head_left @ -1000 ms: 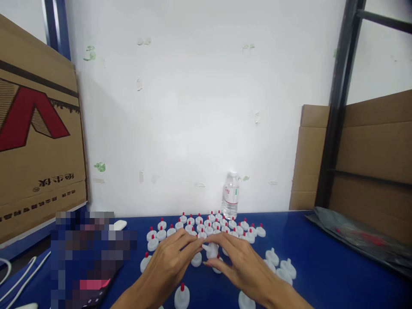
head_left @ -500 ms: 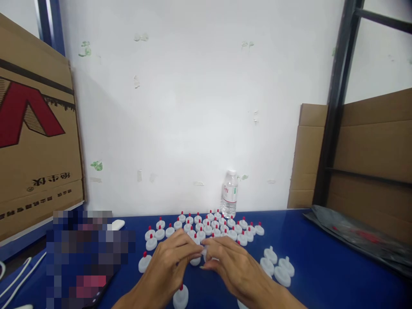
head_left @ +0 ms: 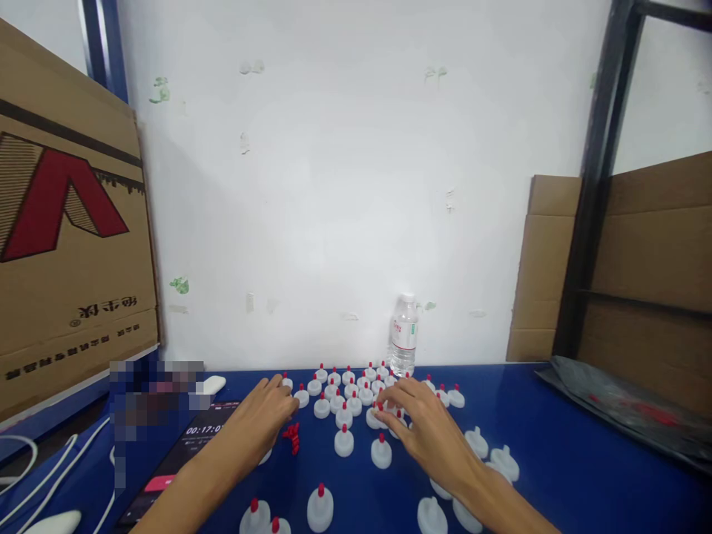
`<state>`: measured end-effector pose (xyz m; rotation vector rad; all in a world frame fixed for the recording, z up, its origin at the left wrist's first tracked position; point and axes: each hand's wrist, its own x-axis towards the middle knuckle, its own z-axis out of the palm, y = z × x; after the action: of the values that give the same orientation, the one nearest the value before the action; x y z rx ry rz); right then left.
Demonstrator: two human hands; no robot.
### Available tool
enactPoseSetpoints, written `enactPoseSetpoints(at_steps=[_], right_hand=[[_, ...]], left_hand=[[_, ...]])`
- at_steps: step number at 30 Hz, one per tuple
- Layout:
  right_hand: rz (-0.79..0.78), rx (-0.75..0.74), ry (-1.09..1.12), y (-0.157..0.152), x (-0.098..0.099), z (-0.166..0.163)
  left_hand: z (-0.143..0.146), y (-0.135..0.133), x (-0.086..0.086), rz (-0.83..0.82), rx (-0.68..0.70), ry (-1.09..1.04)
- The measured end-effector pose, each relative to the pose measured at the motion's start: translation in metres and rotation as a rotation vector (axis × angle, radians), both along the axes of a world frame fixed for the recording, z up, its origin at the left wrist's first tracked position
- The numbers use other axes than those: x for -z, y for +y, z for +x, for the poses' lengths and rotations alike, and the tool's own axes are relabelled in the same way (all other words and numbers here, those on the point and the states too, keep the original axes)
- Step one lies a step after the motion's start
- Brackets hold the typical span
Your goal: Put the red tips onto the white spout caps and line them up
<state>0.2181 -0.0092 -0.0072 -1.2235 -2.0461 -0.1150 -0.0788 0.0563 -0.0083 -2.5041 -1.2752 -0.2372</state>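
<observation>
My left hand (head_left: 261, 415) hovers at the left with bent fingers slightly apart, beside a small heap of red tips (head_left: 293, 437). It partly covers some white lids behind it, and nothing shows in its fingers. My right hand (head_left: 420, 415) pinches the red tip of a white round lid (head_left: 374, 420) between thumb and fingers, at the edge of a cluster of similar lids. One red-tipped lid (head_left: 381, 452) stands just in front of that hand. Another red-tipped lid (head_left: 320, 509) sits near the front. Several lids without red tips (head_left: 432, 516) lie around my right forearm.
A clear water bottle (head_left: 403, 337) stands at the back against the white wall. A phone (head_left: 183, 452) and white cables (head_left: 50, 475) lie at the left, near a large cardboard box (head_left: 78, 222). A dark plastic bag (head_left: 623, 408) rests on the blue table's right side.
My hands, together around a whitish piece before, have moved apart: the left to the left, the right to a lid in the cluster. The red heap has come into view. The view has shifted slightly.
</observation>
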Motion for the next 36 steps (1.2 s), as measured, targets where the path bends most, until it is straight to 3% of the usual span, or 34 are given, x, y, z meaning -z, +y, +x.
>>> enactPoseSetpoints(at_steps=[6,16,31,36], right_hand=[[-0.07,-0.004,-0.072,0.006,0.011,-0.001],[-0.161,-0.033,-0.162,0.006,0.011,0.0],[-0.042,0.049,-0.149,0.001,-0.021,0.016],[-0.084,0.144,-0.206,-0.022,-0.035,0.039]], left_hand=[[-0.001,0.0,0.004,-0.036,-0.09,0.03],[0.008,-0.026,-0.022,-0.126,-0.147,0.086],[0.016,-0.032,-0.022,-0.13,-0.102,0.128],[0.016,-0.034,-0.028,-0.09,-0.117,0.118]])
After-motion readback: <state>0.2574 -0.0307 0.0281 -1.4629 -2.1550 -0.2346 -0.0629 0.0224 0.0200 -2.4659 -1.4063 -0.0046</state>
